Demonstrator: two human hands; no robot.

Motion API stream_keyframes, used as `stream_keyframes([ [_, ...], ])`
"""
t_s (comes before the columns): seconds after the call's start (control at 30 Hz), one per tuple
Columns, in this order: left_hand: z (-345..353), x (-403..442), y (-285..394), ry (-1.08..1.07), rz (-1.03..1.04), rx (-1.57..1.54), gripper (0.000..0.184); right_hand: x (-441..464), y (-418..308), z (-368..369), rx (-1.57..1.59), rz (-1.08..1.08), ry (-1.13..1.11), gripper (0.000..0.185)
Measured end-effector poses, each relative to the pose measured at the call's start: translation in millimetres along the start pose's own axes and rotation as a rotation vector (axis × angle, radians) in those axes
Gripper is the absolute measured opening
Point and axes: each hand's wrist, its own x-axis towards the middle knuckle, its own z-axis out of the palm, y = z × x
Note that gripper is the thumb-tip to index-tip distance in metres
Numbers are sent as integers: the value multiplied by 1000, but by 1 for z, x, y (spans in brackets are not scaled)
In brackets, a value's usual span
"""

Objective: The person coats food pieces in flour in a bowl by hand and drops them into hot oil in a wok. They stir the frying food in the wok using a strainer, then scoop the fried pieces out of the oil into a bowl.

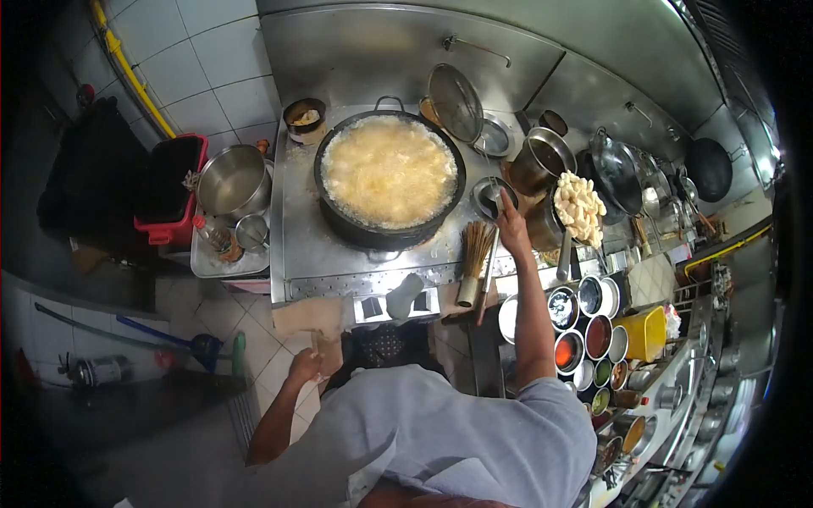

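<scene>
My right hand [511, 227] reaches over the right side of the steel stove, its fingers closed around the thin handle of a round mesh skimmer [456, 103]. Below that handle sits a small metal bowl or ladle head [489, 200]. My left hand [306, 366] is low beside my body, in front of the stove; its fingers look curled, and I make out nothing in them. A big black pot [373, 234] full of bubbling, foamy oil [389, 169] stands in front of me. Pale fried pieces [579, 207] are heaped in a strainer to the right.
A bamboo brush [475, 254] and a long stick lie at the stove's front edge. Several sauce containers [598, 336] and a yellow bin [644, 334] stand at right. Left are a steel pot [235, 182], a bottle [216, 237] and a red container [174, 182].
</scene>
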Motion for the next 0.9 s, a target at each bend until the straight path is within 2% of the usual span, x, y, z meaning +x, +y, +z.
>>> stream_keyframes([
  [0.03, -7, -5, -19, 123, -32, 76, 48, 6, -3, -6, -9, 9, -31, 55],
  [0.13, -17, -14, -78, 202, -155, 40, 39, 20, 0, -19, -83, -44, -63, 57],
  [0.2, -12, -8, -121, 158, -372, -186, 31, 22, 0, -25, -95, -84, -69, 58],
  [0.23, -4, -3, -148, 162, -372, -195, 31, 24, -4, -30, -83, -23, -118, 57],
  [0.3, 14, 0, -189, 122, -554, -517, 28, 28, -1, -34, -74, 38, -188, 57],
  [0.33, 19, -13, -193, -5, -436, -492, 29, 27, -1, -37, -69, 33, -191, 57],
  [0.37, 28, -20, -193, 3, -438, -493, 29, 26, -1, -39, -78, 40, -206, 57],
  [0.43, 54, -27, -204, -110, -355, 60, 26, 22, 12, -40, -76, 48, -220, 57],
  [0.5, 73, -30, -205, -229, -258, 611, 24, 16, 41, -37, -75, -133, -174, 58],
  [0.53, 79, -33, -205, -242, -208, 729, 23, 9, 36, -42, -72, -130, -176, 58],
  [0.6, 90, -30, -199, -218, -129, 774, 23, -6, 19, -54, 573, 485, -419, 58],
  [0.63, 94, -28, -195, -202, -103, 772, 23, -13, 11, -53, 577, 487, -420, 58],
  [0.7, 101, -24, -192, -173, -59, 763, 23, -25, -4, -49, 824, 656, -343, 57],
  [0.8, 106, -20, -180, -124, 35, 771, 23, -38, -12, -48, 906, 673, -294, 57],
  [0.9, 102, -15, -173, -27, 260, 903, 22, -48, -28, -45, 1012, 717, -225, 56],
])
